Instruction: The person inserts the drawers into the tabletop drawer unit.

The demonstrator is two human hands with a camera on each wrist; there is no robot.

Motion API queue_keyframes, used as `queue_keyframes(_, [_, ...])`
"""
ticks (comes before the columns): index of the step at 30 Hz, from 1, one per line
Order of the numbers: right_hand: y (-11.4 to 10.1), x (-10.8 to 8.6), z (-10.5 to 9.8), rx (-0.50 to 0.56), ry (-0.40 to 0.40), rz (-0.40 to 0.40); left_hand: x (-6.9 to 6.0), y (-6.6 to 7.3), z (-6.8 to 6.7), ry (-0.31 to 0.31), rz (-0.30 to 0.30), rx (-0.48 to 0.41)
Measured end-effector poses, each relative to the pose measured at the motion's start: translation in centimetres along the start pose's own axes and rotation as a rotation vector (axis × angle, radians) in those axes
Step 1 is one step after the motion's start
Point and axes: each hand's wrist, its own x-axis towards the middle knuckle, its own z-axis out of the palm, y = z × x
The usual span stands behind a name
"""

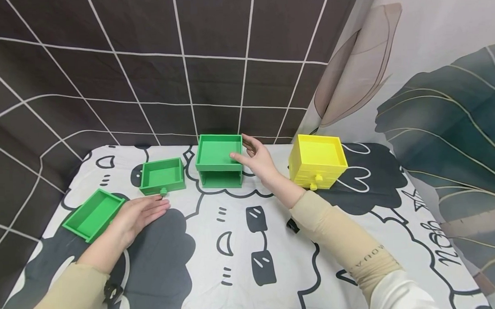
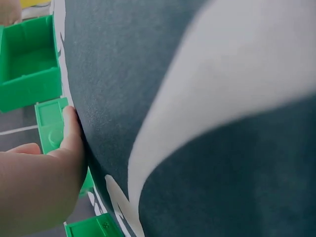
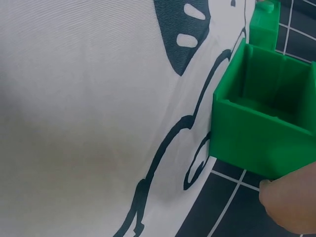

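Note:
A green cabinet (image 1: pixel 220 151) with a shallow tray top and a hollow front stands at the back middle. My right hand (image 1: pixel 257 159) is at its right side, thumb over the top's edge and fingers extended along the side; firm contact cannot be told. Left of the cabinet lies a green drawer (image 1: pixel 162 175) with a round knob (image 1: pixel 163 192) facing me. My left hand (image 1: pixel 137 215) lies just in front of that knob, fingers straight, holding nothing. Beside that wrist is a second green drawer (image 1: pixel 92 216), angled. The right wrist view shows the cabinet's side (image 3: pixel 259 138) near a fingertip.
A yellow cabinet (image 1: pixel 318 159) with knobs at its front stands to the right, near my right forearm. Under everything is a cartoon-print cloth (image 1: pixel 219 283). A dark gridded cloth (image 1: pixel 155 85) hangs behind, and a leaf-patterned curtain (image 1: pixel 455 120) is at the right.

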Motion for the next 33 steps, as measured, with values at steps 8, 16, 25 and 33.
queue_keyframes(8, [0.3,0.1,-0.1,0.008,-0.007,-0.019,0.3,0.6,-0.2,-0.064,-0.112,-0.332])
queue_keyframes(16, [0.4,0.1,-0.1,0.037,-0.018,-0.014,0.7,0.5,0.0,-0.139,-0.16,-0.553])
queue_keyframes(25, [0.6,0.3,-0.1,0.054,-0.021,-0.01,1.3,0.7,0.4,-0.155,-0.182,-0.574])
queue_keyframes(33, [0.7,0.2,-0.2,0.058,-0.038,0.018,1.5,0.7,0.4,-0.123,-0.206,-0.572])
